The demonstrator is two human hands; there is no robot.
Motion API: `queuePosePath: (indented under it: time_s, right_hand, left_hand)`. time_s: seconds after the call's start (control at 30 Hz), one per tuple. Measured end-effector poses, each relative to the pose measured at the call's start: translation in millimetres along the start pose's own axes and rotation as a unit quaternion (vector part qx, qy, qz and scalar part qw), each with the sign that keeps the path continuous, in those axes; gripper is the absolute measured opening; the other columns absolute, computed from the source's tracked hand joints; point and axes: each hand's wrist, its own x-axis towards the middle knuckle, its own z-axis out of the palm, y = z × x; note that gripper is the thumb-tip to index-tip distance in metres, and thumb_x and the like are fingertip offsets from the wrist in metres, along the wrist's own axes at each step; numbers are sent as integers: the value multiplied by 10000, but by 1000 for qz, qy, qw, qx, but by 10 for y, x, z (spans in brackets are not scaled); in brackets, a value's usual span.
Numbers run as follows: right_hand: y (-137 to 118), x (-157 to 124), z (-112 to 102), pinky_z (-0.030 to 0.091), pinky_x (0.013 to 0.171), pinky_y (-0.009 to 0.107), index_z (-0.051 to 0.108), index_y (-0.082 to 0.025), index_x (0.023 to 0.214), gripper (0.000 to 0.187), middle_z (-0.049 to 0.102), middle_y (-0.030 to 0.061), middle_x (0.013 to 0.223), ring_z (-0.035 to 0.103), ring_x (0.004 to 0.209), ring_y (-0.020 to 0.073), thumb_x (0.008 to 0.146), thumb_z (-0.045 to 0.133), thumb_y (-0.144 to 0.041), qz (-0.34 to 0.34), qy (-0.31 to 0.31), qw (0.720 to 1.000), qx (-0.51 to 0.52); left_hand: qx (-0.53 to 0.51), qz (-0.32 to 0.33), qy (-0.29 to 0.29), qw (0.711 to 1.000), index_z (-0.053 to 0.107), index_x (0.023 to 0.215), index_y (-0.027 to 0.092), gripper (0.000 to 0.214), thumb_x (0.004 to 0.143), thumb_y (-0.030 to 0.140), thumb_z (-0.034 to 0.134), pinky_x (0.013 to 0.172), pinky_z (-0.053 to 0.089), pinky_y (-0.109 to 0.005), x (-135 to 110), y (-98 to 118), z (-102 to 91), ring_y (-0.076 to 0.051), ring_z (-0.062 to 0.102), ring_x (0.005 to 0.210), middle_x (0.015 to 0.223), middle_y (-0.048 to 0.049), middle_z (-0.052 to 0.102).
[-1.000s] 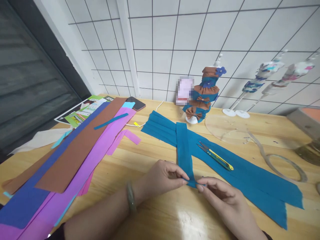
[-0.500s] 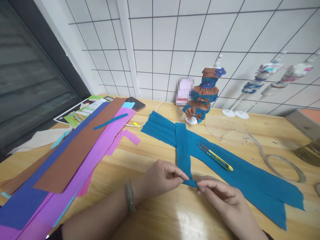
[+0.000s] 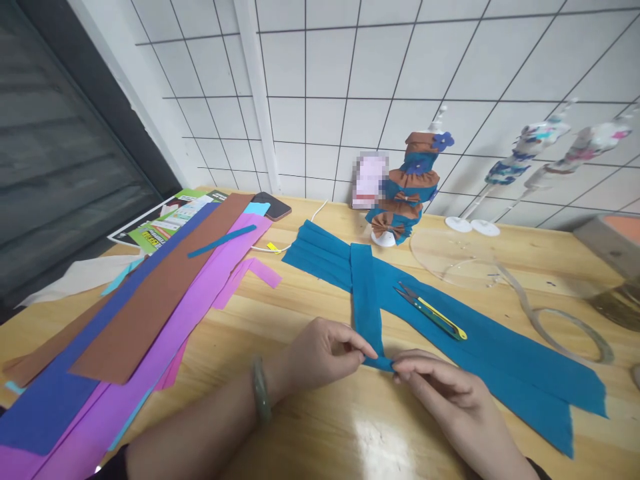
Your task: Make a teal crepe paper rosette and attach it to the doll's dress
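A narrow teal crepe paper strip point(image 3: 367, 293) runs toward me, its near end folded over. My left hand point(image 3: 327, 353), with a jade-coloured bangle on its wrist, pinches that folded end from the left. From the right, the thumb and forefinger of my right hand point(image 3: 445, 393) pinch the same fold, a short stretch of it showing between the hands. The strip's far part lies across wide teal crepe paper sheets point(image 3: 520, 363). On those sheets rests a pair of thread snips point(image 3: 433, 312) with yellow and green handles, just beyond my right hand.
At left lie long brown point(image 3: 165, 293), blue and purple strips over leaflets point(image 3: 160, 227). A phone point(image 3: 273, 206) lies behind them. A doll form in a brown and teal ruffled dress point(image 3: 407, 190) stands by the tiled wall. A clear tape ring point(image 3: 575, 337) is at right.
Both hands hold almost the same pinch on the folded end. The view has shifted very slightly; nothing else has visibly moved.
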Motion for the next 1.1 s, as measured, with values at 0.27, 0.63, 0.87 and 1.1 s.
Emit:
queuePosePath:
  time_s: [0.27,0.63,0.87,1.1]
  right_hand:
    - [10,-2,35,526,677,139,704,-282,777,150,720,-6,825,670,786,135,764,609,-166,-44,0,999,-22]
    - [-44,-14,41,525,707,171,687,-283,842,211,705,12,841,663,816,142,793,552,-128,-92,-42,994,-31]
    - [-5,-67,26,516,763,212,590,-281,984,209,645,35,989,626,916,151,848,479,-167,-44,-67,997,-9]
    - [40,-38,100,506,812,269,584,-276,1024,251,618,51,990,606,943,176,791,599,-184,-63,-59,995,-40]
  left_hand:
    - [-16,-12,-34,999,694,833,124,195,748,231,555,609,425,-215,-11,71,-41,-131,563,691,757,-57,643]
    - [6,-31,-17,999,630,865,119,201,693,223,622,612,441,-212,7,66,34,-99,545,643,735,-39,635]
    - [120,59,22,991,647,861,148,181,687,150,598,671,459,-211,6,121,50,-106,597,682,753,-25,676]
    - [228,234,55,943,636,798,169,110,711,134,578,682,440,-229,21,107,67,-126,586,718,732,-12,684]
